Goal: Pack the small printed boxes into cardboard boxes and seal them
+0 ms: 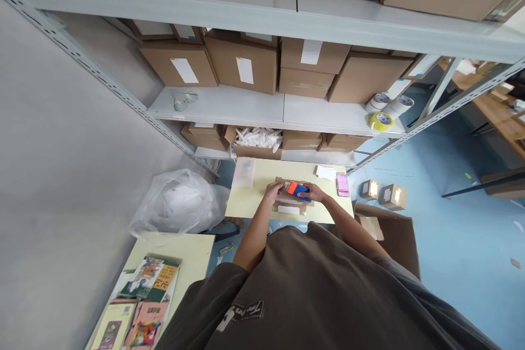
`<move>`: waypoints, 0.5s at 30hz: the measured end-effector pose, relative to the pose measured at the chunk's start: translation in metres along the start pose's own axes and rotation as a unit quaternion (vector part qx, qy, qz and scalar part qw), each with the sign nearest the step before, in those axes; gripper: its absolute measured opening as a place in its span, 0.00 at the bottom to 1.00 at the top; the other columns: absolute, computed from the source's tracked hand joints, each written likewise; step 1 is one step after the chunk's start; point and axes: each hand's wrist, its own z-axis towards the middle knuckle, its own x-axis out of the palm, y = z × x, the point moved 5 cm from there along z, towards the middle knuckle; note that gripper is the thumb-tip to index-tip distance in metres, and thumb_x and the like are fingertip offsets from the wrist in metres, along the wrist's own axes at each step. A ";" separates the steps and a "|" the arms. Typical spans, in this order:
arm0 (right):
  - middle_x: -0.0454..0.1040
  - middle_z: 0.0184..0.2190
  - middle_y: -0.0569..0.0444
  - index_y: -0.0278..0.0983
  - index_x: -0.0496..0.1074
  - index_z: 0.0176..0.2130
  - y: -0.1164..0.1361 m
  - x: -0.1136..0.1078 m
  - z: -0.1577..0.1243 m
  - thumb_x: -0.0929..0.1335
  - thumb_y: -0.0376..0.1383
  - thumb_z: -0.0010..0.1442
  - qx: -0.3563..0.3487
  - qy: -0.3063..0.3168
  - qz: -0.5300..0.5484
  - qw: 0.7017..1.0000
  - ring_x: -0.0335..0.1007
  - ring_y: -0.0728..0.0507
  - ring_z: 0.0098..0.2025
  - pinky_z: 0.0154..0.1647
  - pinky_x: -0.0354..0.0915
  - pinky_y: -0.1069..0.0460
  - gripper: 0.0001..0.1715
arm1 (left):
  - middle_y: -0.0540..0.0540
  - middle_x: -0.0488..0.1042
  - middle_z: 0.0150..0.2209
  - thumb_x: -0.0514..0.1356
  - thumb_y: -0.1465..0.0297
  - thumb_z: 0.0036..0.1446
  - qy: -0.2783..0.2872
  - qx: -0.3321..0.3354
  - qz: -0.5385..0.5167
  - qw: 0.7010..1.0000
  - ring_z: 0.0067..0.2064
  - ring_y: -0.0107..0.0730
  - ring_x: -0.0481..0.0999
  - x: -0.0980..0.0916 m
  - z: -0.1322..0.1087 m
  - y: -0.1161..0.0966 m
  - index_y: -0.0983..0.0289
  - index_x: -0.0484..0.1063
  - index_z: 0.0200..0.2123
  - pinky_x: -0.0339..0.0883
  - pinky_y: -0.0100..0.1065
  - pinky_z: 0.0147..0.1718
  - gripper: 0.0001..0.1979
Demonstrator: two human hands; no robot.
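A small cardboard box [289, 210] with a white label lies on the pale yellow table [250, 205] in front of me. My right hand [314, 192] is closed around a blue-and-orange boxy object [298, 190] above the box; its exact kind is too small to tell. The orange end points left, towards my left hand [274, 191]. The fingers of that left hand are curled at the box's left edge, partly hidden from view.
Grey shelving with cardboard boxes [246, 68] rises behind the table. Tape rolls [380, 120] stand on its middle shelf. A pink pad [343, 185] and white papers [326, 172] lie at right. A plastic bag [184, 202] is left; a large open carton [394, 235] stands right.
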 end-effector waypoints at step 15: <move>0.83 0.35 0.50 0.39 0.79 0.37 0.002 -0.022 0.010 0.71 0.68 0.59 0.016 0.009 -0.088 0.996 0.78 0.40 0.37 0.37 0.66 0.52 0.35 | 0.56 0.79 0.27 0.70 0.49 0.52 -0.201 0.044 0.062 0.977 0.33 0.39 0.77 -0.015 -0.011 0.003 0.63 0.83 0.32 0.68 0.36 0.33 0.21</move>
